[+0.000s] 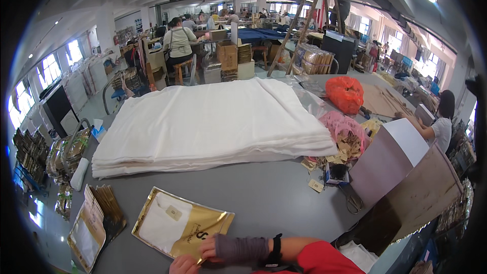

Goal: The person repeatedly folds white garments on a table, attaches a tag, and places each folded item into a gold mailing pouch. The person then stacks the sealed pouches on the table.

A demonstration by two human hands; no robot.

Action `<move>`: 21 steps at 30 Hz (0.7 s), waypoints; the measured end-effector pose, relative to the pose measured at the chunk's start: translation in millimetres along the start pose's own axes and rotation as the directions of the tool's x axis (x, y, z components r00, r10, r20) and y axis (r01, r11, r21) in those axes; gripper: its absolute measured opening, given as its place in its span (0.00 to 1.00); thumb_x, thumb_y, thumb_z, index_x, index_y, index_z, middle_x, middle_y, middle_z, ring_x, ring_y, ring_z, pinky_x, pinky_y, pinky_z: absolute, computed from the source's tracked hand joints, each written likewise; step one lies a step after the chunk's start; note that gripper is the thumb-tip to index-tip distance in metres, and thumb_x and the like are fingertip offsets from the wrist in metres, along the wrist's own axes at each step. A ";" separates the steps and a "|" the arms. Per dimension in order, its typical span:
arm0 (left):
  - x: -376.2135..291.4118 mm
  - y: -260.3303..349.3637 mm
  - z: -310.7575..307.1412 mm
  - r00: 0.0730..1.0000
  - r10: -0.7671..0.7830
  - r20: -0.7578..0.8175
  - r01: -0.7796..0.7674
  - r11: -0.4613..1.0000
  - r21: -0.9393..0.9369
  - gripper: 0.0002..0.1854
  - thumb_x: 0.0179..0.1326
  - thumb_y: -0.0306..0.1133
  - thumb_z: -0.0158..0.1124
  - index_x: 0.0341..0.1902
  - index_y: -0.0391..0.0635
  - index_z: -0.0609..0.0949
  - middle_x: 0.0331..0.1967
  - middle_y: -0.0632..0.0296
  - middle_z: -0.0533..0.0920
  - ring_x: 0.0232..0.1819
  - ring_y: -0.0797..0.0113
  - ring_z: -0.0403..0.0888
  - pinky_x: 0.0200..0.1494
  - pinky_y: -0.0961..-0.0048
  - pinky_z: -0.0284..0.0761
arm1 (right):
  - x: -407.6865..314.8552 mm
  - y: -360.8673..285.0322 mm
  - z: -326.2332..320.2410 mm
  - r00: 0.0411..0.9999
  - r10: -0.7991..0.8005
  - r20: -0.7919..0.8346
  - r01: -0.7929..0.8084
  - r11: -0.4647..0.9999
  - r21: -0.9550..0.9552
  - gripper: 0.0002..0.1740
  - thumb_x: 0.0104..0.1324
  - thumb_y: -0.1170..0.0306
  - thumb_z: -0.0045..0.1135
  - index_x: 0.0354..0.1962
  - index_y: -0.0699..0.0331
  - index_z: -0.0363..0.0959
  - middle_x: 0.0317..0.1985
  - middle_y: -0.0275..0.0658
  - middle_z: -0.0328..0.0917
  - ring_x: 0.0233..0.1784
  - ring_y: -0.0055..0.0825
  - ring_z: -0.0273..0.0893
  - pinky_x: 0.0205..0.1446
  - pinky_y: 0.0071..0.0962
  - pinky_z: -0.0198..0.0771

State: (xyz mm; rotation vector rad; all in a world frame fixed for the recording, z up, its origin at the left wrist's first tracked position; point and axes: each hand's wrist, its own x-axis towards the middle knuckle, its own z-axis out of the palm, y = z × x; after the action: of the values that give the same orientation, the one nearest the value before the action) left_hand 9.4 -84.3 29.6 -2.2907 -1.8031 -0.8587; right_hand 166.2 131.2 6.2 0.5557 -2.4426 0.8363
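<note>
In front of me a flat gold packaging bag (207,222) lies slanted on the grey table, with folded white cloth and a small tag (173,213) showing through its clear window. My right hand (208,249), in a grey wrist sleeve with a black strap, grips the bag's near end. At the same end, my left hand (184,265) pinches the near corner, partly cut off by the picture's bottom edge. Several filled gold bags (89,232) stand fanned together to the left. A thick stack of folded white cloth (213,121) spreads across the table beyond.
On the right are a pink bag of tags (346,137), a small box (336,173), scissors (354,201), a loose tag (315,185) and upright boards (388,163). A red plastic bag (344,94) sits farther back. A co-worker (441,121) is at the right; a wooden ladder (304,23) stands behind.
</note>
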 end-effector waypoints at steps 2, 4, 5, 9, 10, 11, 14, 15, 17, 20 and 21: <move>-11.8 1.0 -8.8 0.999 -0.035 -0.030 0.036 0.998 0.054 0.07 0.62 0.32 0.67 0.41 0.43 0.85 0.45 0.51 0.85 0.47 0.46 0.82 0.49 0.50 0.78 | -18.9 12.9 -26.5 0.996 -0.030 -0.088 0.022 0.995 -0.094 0.05 0.59 0.69 0.61 0.33 0.57 0.74 0.39 0.38 0.76 0.43 0.38 0.77 0.45 0.38 0.72; -21.2 5.0 -21.0 0.974 -0.201 0.109 0.191 0.977 0.090 0.11 0.60 0.31 0.68 0.46 0.42 0.85 0.47 0.49 0.85 0.47 0.45 0.82 0.52 0.50 0.78 | -36.9 28.7 -65.8 0.999 -0.010 -0.038 0.005 0.989 -0.148 0.05 0.60 0.70 0.60 0.35 0.56 0.76 0.41 0.36 0.79 0.44 0.38 0.79 0.46 0.40 0.74; -26.8 12.2 -26.0 0.936 -0.306 0.174 0.289 0.950 0.117 0.13 0.60 0.31 0.69 0.48 0.42 0.85 0.48 0.49 0.85 0.47 0.45 0.82 0.53 0.50 0.78 | -43.0 34.7 -83.5 0.999 -0.034 -0.008 0.033 0.990 -0.134 0.07 0.61 0.70 0.60 0.38 0.57 0.77 0.43 0.34 0.80 0.46 0.38 0.80 0.48 0.41 0.76; -50.2 28.2 -28.6 0.993 -0.064 0.095 0.065 0.998 -0.002 0.10 0.52 0.37 0.74 0.35 0.50 0.84 0.38 0.64 0.83 0.41 0.58 0.81 0.43 0.60 0.78 | -34.7 29.5 -96.0 0.849 0.492 0.192 -0.398 0.835 -0.379 0.19 0.60 0.68 0.62 0.50 0.57 0.79 0.54 0.46 0.80 0.53 0.48 0.80 0.55 0.44 0.77; -61.0 34.5 -25.3 0.973 -0.123 0.196 0.141 0.987 -0.082 0.11 0.54 0.42 0.75 0.33 0.51 0.84 0.39 0.64 0.84 0.41 0.58 0.82 0.43 0.60 0.78 | -24.5 20.3 -83.6 0.870 0.489 0.068 -0.459 0.852 -0.253 0.23 0.61 0.65 0.64 0.55 0.56 0.79 0.60 0.49 0.77 0.57 0.50 0.79 0.59 0.44 0.76; -72.4 38.6 -20.9 0.934 -0.304 0.188 0.334 0.930 -0.154 0.12 0.58 0.44 0.73 0.32 0.50 0.84 0.38 0.62 0.84 0.41 0.57 0.82 0.42 0.59 0.79 | -9.6 11.9 -62.9 0.856 0.513 0.060 -0.482 0.835 -0.265 0.29 0.60 0.60 0.66 0.59 0.54 0.77 0.66 0.53 0.71 0.64 0.54 0.73 0.64 0.46 0.71; -124.9 45.7 -25.6 0.375 -0.922 -0.097 0.800 0.375 -0.469 0.14 0.66 0.44 0.71 0.37 0.45 0.85 0.33 0.60 0.86 0.26 0.63 0.83 0.28 0.67 0.78 | 37.6 -10.8 -4.7 0.867 0.432 0.247 -0.329 0.870 -0.366 0.41 0.57 0.47 0.71 0.66 0.48 0.74 0.76 0.58 0.57 0.77 0.64 0.54 0.75 0.56 0.56; -142.7 45.7 -32.0 -0.004 -1.000 -0.020 0.769 0.010 -0.639 0.15 0.67 0.44 0.70 0.40 0.43 0.86 0.34 0.61 0.87 0.25 0.68 0.84 0.28 0.69 0.78 | 52.9 -16.1 12.3 0.853 0.417 0.314 -0.265 0.864 -0.428 0.44 0.56 0.42 0.72 0.68 0.46 0.73 0.77 0.58 0.53 0.80 0.67 0.48 0.78 0.59 0.51; -170.9 52.9 -47.2 -0.175 -0.957 0.233 0.389 -0.284 -0.876 0.17 0.70 0.43 0.69 0.46 0.40 0.85 0.38 0.61 0.88 0.32 0.72 0.85 0.32 0.72 0.80 | 78.8 -27.7 45.4 0.850 0.229 0.474 -0.114 0.959 -0.258 0.47 0.51 0.41 0.74 0.67 0.46 0.73 0.78 0.53 0.54 0.81 0.67 0.45 0.78 0.61 0.50; -195.6 67.1 -58.0 -0.165 -0.984 0.067 0.090 -0.083 -0.993 0.20 0.72 0.40 0.67 0.58 0.35 0.81 0.47 0.60 0.87 0.47 0.68 0.86 0.49 0.72 0.84 | 109.2 -37.3 78.0 0.815 -0.004 0.579 0.030 0.999 -0.034 0.44 0.53 0.44 0.73 0.66 0.48 0.74 0.77 0.50 0.57 0.80 0.64 0.49 0.78 0.58 0.52; -207.9 73.1 -62.9 -0.173 -0.985 -0.029 0.193 -0.005 -0.981 0.20 0.72 0.39 0.66 0.58 0.35 0.81 0.49 0.60 0.86 0.50 0.67 0.86 0.53 0.70 0.84 | 116.4 -37.1 83.2 0.820 -0.017 0.572 0.029 1.000 -0.012 0.41 0.55 0.47 0.72 0.65 0.51 0.74 0.75 0.49 0.61 0.79 0.61 0.52 0.77 0.56 0.54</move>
State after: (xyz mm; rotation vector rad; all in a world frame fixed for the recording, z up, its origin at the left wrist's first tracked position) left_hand 25.0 -311.1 0.0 0.3018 -2.0869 -2.7160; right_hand 66.4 25.2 31.8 0.9413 -2.9706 0.7016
